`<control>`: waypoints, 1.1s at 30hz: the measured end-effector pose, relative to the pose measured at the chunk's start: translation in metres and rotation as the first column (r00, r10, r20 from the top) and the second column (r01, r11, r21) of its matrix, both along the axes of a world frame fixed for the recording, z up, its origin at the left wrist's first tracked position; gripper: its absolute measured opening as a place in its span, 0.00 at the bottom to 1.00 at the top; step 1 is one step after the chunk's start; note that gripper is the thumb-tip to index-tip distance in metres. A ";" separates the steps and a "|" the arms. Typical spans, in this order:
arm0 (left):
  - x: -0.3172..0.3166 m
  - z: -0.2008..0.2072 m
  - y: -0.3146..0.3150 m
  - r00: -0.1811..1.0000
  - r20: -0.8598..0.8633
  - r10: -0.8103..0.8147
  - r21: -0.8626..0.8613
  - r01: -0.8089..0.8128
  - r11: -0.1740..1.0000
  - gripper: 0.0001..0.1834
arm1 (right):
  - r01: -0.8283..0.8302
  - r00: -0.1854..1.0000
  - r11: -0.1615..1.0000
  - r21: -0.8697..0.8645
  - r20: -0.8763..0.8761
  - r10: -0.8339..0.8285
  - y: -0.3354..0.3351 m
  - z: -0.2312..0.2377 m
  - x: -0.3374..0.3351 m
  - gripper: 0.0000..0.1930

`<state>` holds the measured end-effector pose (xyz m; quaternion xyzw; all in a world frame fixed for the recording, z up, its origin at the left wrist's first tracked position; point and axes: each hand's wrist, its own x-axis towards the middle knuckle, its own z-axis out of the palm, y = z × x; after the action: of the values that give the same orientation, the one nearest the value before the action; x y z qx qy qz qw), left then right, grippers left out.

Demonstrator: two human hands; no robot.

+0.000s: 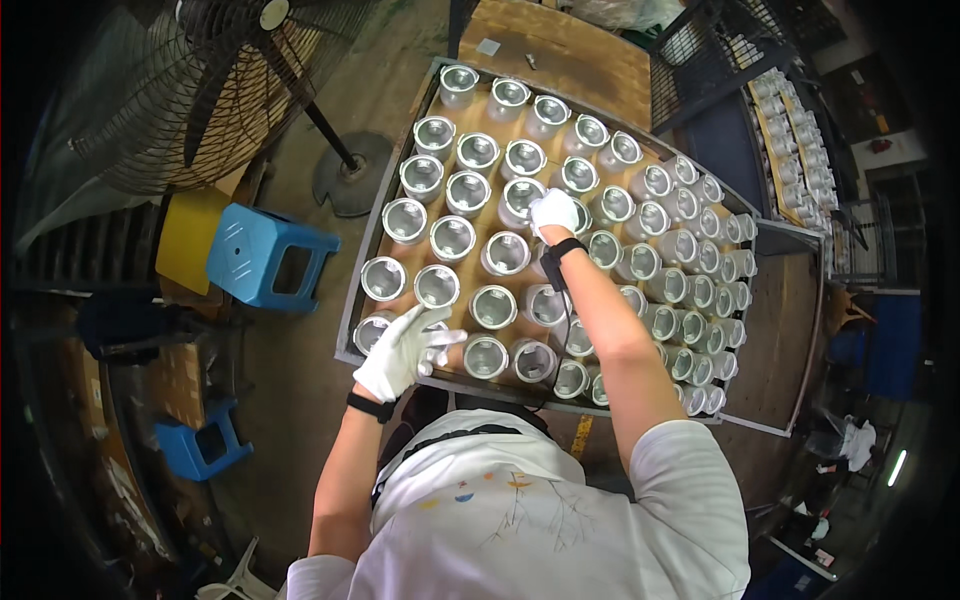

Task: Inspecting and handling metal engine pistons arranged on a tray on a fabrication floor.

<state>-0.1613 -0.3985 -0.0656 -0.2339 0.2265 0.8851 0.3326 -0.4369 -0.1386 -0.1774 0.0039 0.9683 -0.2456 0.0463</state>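
Note:
Many clear glass jars (453,239) with round rims stand upright in rows on a brown board inside a metal-edged tray (344,340). My left hand (402,352), in a white glove, is at the near left corner of the tray. Its fingers are apart, and it partly covers a jar (371,331). My right hand (556,212), also gloved, reaches to the middle of the rows with its fingers drawn together. It lies against or between a jar (521,199) and another jar partly hidden behind it. What its fingers hold, if anything, is hidden.
A large caged fan (200,95) stands at far left, its round base (352,172) on the floor. Blue plastic stools (262,258) are left of the tray. Beyond it lies a wooden board (555,50). More jars stand on a rack (795,150) at far right.

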 end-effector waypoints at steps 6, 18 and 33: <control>0.022 -0.013 -0.013 0.990 0.097 0.098 0.035 -0.102 0.994 0.31 | -0.057 0.983 0.970 0.235 0.183 0.014 -0.008 -0.010 -0.006 0.12; 0.027 -0.020 -0.005 0.967 0.164 0.197 0.001 -0.200 0.980 0.30 | -0.280 0.925 0.756 0.591 -0.045 0.378 -0.055 0.050 -0.039 0.10; 0.050 0.000 -0.015 0.974 0.116 0.194 -0.153 -0.175 0.973 0.34 | -0.307 0.945 0.936 -0.172 -0.171 0.278 0.002 0.046 -0.080 0.10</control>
<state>-0.1110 -0.4132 -0.0655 -0.3345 0.2440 0.8766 0.2453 -0.5172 -0.1363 -0.1310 -0.1629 0.9297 -0.3300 0.0127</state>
